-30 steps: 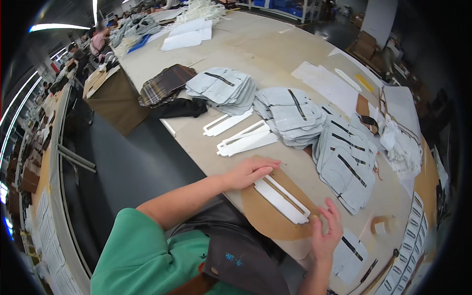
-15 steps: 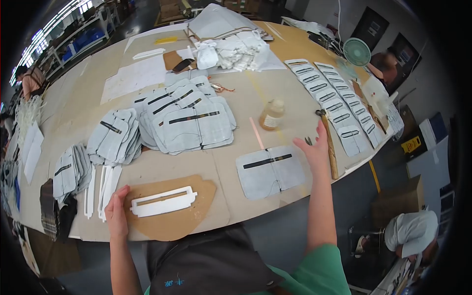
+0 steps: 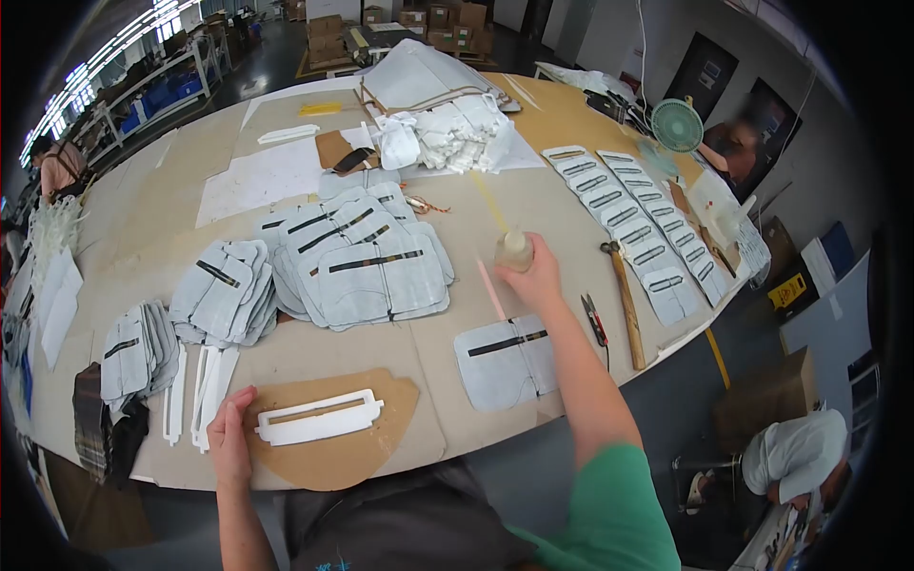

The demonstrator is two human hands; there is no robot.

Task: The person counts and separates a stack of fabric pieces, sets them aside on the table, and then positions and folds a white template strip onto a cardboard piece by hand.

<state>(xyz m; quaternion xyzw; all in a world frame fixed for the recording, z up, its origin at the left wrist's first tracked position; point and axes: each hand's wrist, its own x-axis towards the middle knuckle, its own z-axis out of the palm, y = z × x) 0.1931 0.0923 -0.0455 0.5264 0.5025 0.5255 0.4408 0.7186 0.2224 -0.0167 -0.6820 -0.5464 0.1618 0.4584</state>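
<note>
My left hand (image 3: 228, 438) grips the left edge of a brown board (image 3: 333, 462). On that board lies a white slotted frame piece (image 3: 320, 417). Farther off, my right hand (image 3: 539, 274) is closed around a small jar (image 3: 514, 249) with a pale top; the fingers cover much of it. Just below that arm is a grey panel (image 3: 490, 381) with a dark strip, its right part hidden by the forearm. A pink strip (image 3: 491, 290) runs from the panel toward the jar. Thread snips (image 3: 595, 321) and a wooden-handled hammer (image 3: 624, 305) lie right of my arm.
Overlapping grey panels (image 3: 367, 271) are piled left of centre. Two rows of grey pieces (image 3: 633, 228) lie at the right, near a green fan (image 3: 677, 125). White pieces (image 3: 462, 138) are heaped at the back. Other people are around the room.
My right hand has moved left from beside the snips and closed around the jar. The snips now lie in plain sight on the table. My left hand stays on the board.
</note>
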